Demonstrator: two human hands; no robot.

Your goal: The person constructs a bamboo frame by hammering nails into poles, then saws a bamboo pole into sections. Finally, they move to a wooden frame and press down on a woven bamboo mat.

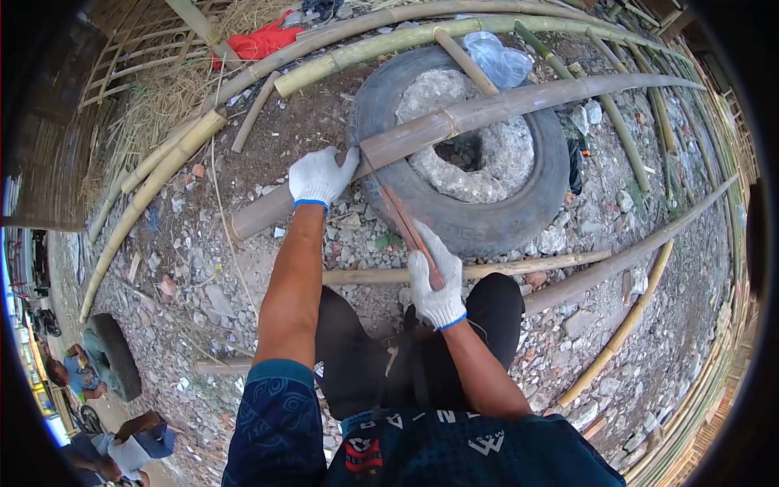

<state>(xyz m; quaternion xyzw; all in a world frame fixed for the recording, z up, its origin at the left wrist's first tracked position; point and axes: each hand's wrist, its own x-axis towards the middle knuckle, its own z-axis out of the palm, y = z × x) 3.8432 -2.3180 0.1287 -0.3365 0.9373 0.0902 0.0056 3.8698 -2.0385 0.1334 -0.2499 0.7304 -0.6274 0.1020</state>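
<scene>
My left hand (322, 175), in a white knit glove, is wrapped over a thick brown bamboo pole (487, 114) near its lower left part. The pole lies slantwise across an old tyre (545, 199) with a pale concrete ring (511, 150) inside it. In my gloved right hand (438, 280) is a bladed tool with a long reddish-brown handle (406, 223). Its thin dark blade reaches up to the pole just right of my left thumb. Whether the blade has teeth is too small to tell.
Bamboo poles (154, 178) lie around on rubble-strewn ground (219, 300). One thin pole (519, 266) crosses before my knees. A clear plastic bag (497, 61) rests on the tyre's far edge; red cloth (256, 40) lies beyond. Two people (77, 373) are at lower left near another tyre (112, 357).
</scene>
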